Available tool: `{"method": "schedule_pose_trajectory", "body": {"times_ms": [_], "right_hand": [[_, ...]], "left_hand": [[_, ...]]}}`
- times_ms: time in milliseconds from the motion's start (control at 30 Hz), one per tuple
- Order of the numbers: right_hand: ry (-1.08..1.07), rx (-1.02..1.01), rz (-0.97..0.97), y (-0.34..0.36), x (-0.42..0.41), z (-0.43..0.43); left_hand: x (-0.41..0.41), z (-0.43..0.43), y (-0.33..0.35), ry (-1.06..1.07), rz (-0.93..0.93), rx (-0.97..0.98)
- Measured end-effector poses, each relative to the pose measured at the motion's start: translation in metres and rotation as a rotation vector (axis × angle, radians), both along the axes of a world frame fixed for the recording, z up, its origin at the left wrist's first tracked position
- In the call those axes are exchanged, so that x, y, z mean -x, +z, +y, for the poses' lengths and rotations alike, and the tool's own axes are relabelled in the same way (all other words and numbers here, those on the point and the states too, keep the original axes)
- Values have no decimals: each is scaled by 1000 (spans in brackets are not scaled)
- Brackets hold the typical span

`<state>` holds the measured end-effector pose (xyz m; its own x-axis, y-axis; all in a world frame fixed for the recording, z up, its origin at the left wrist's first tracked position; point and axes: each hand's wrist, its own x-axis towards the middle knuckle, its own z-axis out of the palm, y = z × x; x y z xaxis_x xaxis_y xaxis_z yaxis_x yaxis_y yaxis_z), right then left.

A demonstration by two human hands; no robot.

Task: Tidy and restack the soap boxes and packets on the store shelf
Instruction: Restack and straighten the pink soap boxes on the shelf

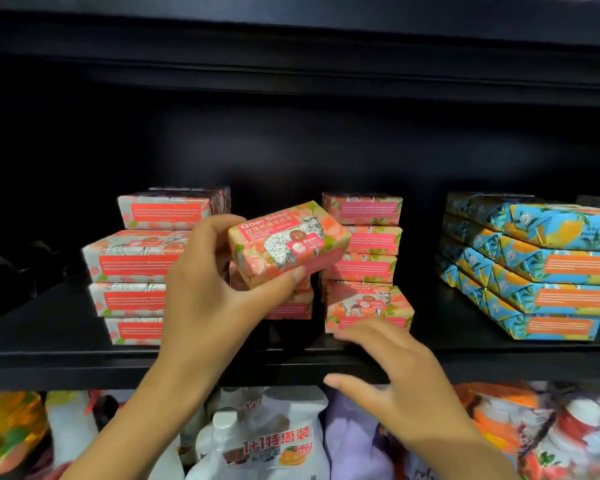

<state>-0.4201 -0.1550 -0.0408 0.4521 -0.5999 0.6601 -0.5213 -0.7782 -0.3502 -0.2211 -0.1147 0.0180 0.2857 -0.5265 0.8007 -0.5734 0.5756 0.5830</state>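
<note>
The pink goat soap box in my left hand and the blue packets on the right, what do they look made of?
The pink soap box, held by the left hand: probably printed paper wrap or thin card, slightly glossy; crisp edges. The blue packets: likely glossy paper wrap; triangular folds show at their ends.

Your black shelf (pixel 42 344) runs across the middle of the frame, front lip toward you. At centre left a stack of pink floral packets (pixel 136 271) stands on it, four high and unevenly piled. Just right of it, a shorter pink stack (pixel 291 308) is mostly hidden. At centre rises a pile of pink boxes (pixel 361 237), with a single pink box (pixel 369 311) at its foot, nearer the lip. Well apart at right sits a blue and orange stack (pixel 541 289), four high, slightly skewed. Dark shapes (pixel 18 261) at far left are unclear.
</note>
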Motion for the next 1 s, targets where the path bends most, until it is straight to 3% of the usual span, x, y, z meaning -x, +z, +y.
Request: {"method": "schedule_pose_trajectory", "body": {"times_ms": [133,300,533,767,1000], "right_hand": [[-68,178,129,-6,-4,-3],[-90,228,112,-8,-5,-4],[-96,246,126,-9,-5,-6],[-81,256,139,-10,-4,-6],[-78,251,144,-9,-5,-5]], "left_hand": [[7,-15,4,145,-75,-4],[4,-28,4,298,-144,-34],[6,-36,-7,434,-282,-234],[10,-35,-10,570,-484,-59],[5,-34,-10,572,-498,-52]]}}
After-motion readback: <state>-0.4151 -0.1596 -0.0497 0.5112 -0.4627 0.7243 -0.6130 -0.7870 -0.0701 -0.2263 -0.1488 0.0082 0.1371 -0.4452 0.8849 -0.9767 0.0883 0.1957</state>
